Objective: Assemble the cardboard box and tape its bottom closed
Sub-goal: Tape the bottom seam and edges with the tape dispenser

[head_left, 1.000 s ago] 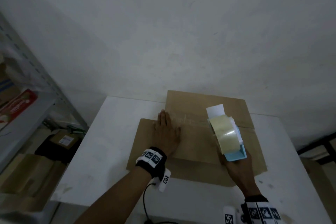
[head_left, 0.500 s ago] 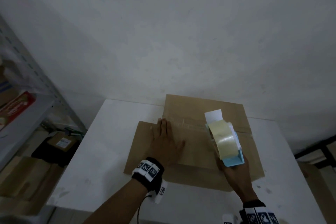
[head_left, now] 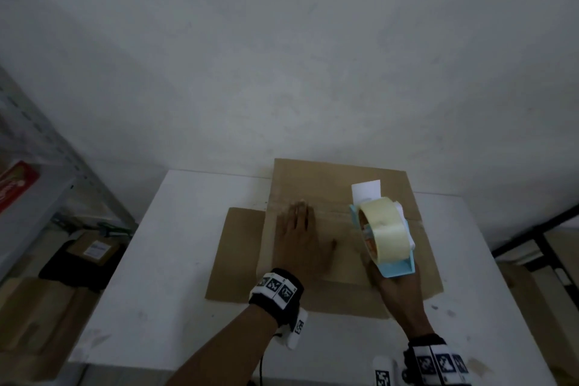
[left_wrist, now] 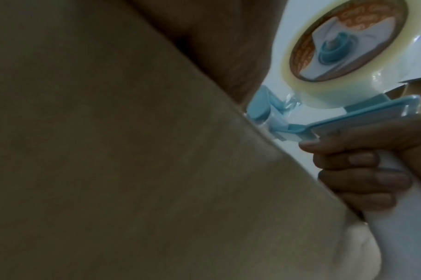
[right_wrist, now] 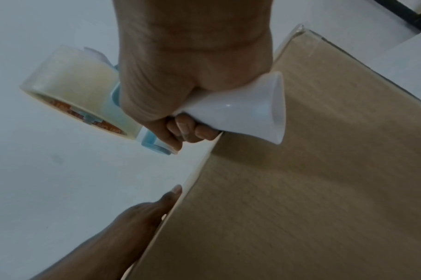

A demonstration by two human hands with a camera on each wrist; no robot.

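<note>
A brown cardboard box (head_left: 316,185) stands on the white table (head_left: 175,260) with its closed flaps facing up. A strip of clear tape runs along the seam. My left hand (head_left: 300,238) lies flat on the box top, fingers straight and thumb spread. My right hand (head_left: 398,288) grips the white handle (right_wrist: 247,108) of a blue tape dispenser (head_left: 382,235), which carries a clear tape roll (right_wrist: 72,79). The dispenser's front end rests on the seam near the box's right side. In the left wrist view the cardboard (left_wrist: 108,151) fills the left and the dispenser (left_wrist: 344,47) shows at the right.
Loose cardboard flaps (head_left: 238,247) spread out over the table left and in front of the box. A metal shelf (head_left: 37,185) with a red package stands at the left, with boxes (head_left: 91,249) on the floor beneath. A black frame (head_left: 539,229) is at the right.
My left hand has slid a little to the right along the seam and its thumb has spread. The dispenser stays nearly where it was.
</note>
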